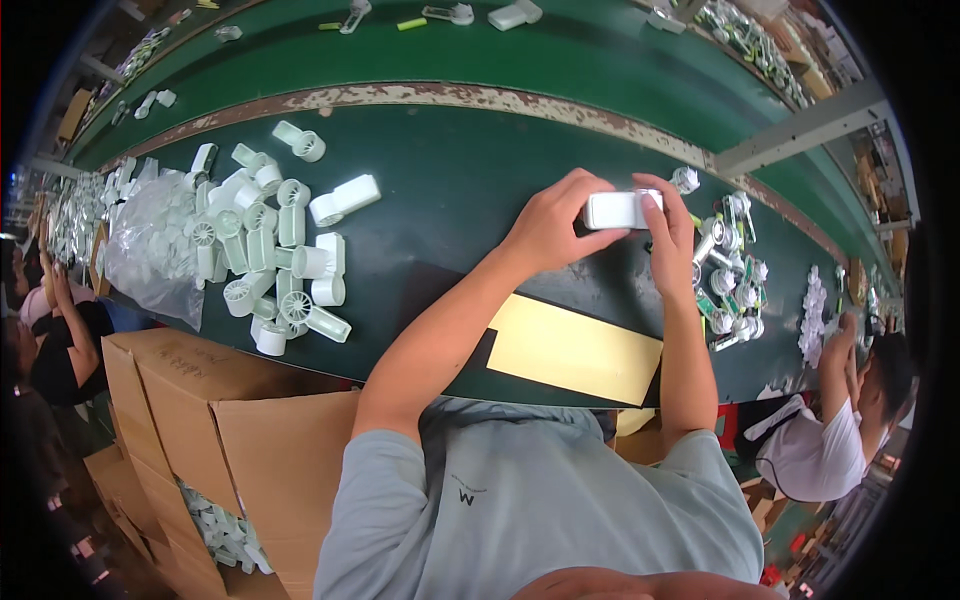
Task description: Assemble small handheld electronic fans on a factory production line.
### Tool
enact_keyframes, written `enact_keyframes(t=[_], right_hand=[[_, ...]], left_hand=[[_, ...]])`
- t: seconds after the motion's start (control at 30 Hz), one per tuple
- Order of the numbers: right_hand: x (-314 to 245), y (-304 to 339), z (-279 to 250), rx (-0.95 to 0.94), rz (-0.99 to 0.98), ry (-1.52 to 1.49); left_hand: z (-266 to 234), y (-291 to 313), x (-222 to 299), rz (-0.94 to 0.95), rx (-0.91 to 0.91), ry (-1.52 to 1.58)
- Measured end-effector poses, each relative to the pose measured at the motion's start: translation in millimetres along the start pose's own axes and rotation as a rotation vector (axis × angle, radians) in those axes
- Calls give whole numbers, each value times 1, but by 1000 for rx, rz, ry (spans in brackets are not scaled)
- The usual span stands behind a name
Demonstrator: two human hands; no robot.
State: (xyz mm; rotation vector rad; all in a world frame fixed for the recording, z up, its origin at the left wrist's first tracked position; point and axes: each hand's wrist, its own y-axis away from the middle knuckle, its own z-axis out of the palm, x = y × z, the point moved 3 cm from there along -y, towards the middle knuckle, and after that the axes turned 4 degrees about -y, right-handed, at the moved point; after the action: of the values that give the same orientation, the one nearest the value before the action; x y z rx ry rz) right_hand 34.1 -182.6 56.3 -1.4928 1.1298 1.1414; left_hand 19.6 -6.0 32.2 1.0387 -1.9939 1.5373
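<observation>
Over the middle right of the green bench, a white plastic housing [612,211] lies level between my two hands. My left hand [556,222] grips its left end, with thumb below and fingers above. My right hand [671,232] closes on the other end, the thumb pressed on its face. To the left lies a heap of pale white fan housings [260,240], each with a handle and a round end, some with slotted grilles. Close by my right hand is a cluster of small assemblies [728,270] with white round heads and green-yellow parts.
A yellow sheet [580,345] lies at the bench's front edge below my forearms. A clear plastic bag of pale parts [155,245] stands far left, above cardboard boxes [285,455]. Beyond a worn ledge [400,95] runs a green strip carrying scattered parts. Other people sit at both sides.
</observation>
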Motion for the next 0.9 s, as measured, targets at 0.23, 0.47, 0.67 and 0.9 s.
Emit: enact_keyframes(t=[0.23,0.47,0.67,0.9], right_hand=[[-18,-69,19,-258,6,169],[-41,-210,94,-325,-188,664],[-4,-296,212,-380,-545,975],[62,-360,279,-228,-551,1074]], left_hand=[[-25,-8,-19,-188,191,56],[-25,-9,-41,-360,280,16],[-24,-7,-31,-202,219,-189],[-2,-13,-33,-83,137,-273]])
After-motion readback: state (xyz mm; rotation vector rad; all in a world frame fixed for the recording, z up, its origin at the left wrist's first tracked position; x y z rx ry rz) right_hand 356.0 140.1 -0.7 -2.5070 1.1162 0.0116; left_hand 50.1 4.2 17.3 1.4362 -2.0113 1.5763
